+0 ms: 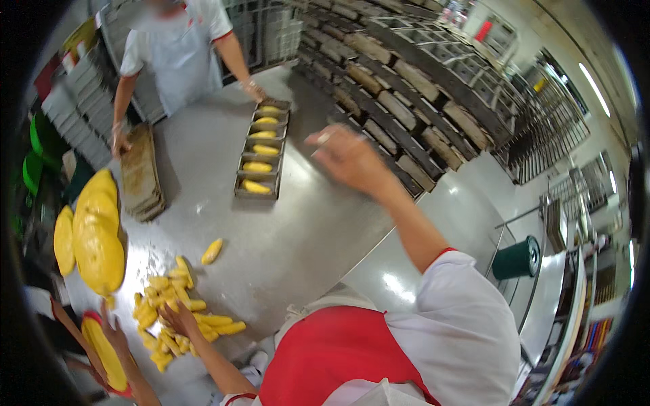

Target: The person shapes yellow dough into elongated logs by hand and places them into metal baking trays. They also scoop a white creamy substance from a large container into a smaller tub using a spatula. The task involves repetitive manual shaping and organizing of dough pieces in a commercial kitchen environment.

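My left hand (179, 320) rests on a heap of small yellow dough pieces (165, 340) on the metal table; whether its fingers grip one cannot be told. My right hand (341, 155), blurred, is raised over the table to the right of a long metal loaf-pan strip (280, 177). Nothing shows in it, and its fingers are partly spread. Each compartment of the strip holds a yellow dough piece (257, 167). One separate dough piece (212, 251) lies between the heap and the strip.
Across the metal table (203, 203), a co-worker's hands touch the strip and a stack of metal pan lids (142, 172). Large yellow dough masses (99, 233) lie at left, near another person's hands around a red-rimmed container of dough (104, 350). Stacked loaf pans (396, 101) stand beyond the right edge.
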`<action>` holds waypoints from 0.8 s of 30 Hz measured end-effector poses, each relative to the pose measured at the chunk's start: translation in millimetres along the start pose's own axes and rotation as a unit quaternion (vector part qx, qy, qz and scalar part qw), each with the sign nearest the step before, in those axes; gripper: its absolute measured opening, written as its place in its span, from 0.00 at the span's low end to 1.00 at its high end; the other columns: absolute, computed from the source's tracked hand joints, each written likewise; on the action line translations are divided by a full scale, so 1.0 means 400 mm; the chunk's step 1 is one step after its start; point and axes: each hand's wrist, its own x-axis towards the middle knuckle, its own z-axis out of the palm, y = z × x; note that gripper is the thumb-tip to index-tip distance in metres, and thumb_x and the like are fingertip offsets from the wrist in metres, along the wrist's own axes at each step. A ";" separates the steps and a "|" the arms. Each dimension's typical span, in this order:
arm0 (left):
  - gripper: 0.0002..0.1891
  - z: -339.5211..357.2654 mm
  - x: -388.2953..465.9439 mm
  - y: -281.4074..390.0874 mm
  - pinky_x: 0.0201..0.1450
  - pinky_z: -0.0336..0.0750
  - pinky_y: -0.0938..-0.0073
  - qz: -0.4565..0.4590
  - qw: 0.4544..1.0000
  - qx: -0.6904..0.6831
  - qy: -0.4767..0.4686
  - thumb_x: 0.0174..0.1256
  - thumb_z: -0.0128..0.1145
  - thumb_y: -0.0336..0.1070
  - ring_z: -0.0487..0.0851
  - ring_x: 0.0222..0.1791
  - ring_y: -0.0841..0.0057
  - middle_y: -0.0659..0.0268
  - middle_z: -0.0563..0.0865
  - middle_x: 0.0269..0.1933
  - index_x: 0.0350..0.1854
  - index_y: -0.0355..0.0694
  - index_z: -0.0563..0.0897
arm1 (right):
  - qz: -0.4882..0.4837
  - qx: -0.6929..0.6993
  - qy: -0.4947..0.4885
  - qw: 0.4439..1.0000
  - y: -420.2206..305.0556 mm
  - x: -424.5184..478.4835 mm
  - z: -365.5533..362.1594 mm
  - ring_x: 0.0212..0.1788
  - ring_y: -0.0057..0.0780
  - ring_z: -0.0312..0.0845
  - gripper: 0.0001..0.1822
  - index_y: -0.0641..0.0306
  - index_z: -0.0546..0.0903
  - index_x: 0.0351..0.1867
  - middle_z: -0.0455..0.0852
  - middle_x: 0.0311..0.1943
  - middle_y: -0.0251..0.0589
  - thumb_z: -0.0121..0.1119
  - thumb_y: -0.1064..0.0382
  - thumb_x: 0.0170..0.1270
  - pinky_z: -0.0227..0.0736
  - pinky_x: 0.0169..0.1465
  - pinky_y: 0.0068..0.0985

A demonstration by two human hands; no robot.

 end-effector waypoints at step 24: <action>0.36 0.032 -0.049 0.061 0.72 0.55 0.40 -0.012 0.996 -0.076 0.050 0.59 0.65 0.52 0.60 0.74 0.43 0.49 0.66 0.73 0.68 0.42 0.71 | 0.298 -0.264 -0.106 0.911 0.433 0.123 -0.748 0.74 0.34 0.60 0.36 0.65 0.67 0.74 0.69 0.72 0.45 0.58 0.45 0.72 0.50 0.76 0.33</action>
